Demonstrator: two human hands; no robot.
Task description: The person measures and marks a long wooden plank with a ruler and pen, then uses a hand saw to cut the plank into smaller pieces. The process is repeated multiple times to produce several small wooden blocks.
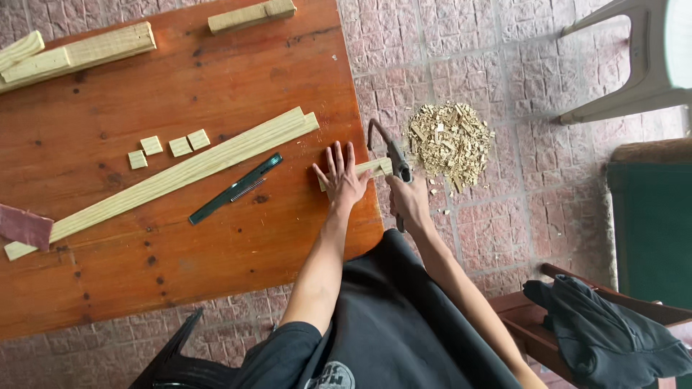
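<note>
Wooden strip (375, 168) lies crosswise at the surface (216, 238) edge, its end overhanging right. Left hand (342, 176) presses flat on it, fingers spread; right hand (409, 198) grips a small saw (393, 155) just beyond.

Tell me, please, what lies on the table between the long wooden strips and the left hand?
In the head view, a dark green ruler-like tool lies on the table, between the long wooden strips and the left hand.
</note>
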